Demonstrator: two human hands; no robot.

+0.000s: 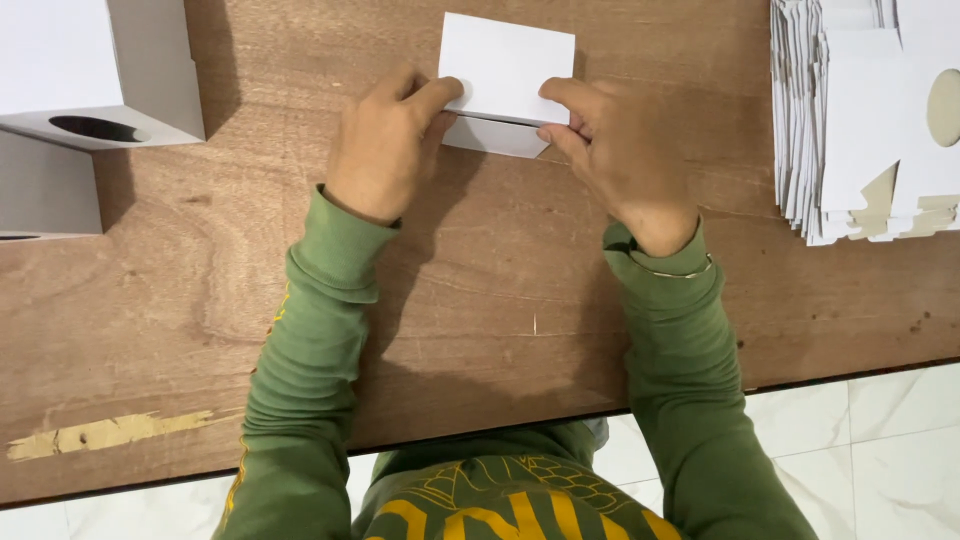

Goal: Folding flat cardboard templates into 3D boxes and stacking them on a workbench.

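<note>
Fingers (440, 95) of both hands pinch white folded card (505, 70).

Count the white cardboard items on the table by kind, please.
Assembled boxes with a round hole: 2
Box being folded, both hands on it: 1
Stacks of flat blanks: 1
Total: 4

matt white card (505, 65), scuffed wooden table (480, 300)
</note>
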